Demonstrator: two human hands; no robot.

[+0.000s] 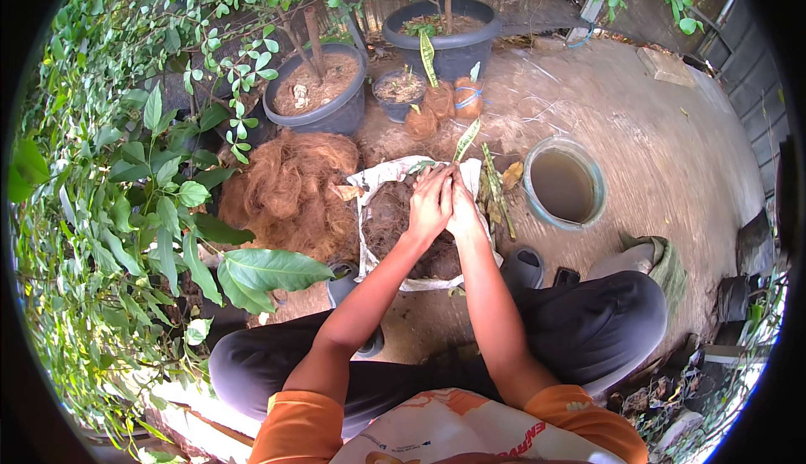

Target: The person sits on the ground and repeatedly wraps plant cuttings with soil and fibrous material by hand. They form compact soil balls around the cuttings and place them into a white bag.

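White sack (369, 180) under left hand (430, 205) and right hand (463, 209).

I'm looking down at a home garden yard. Bare packed earth (638, 120) spreads to the right, leafy shrubs (126, 178) crowd the left, dark plastic planters (323, 86) with soil stand at the far side, a heap of coconut fibre (290, 191) lies near them, and a basin of murky water (564, 183) sits right.
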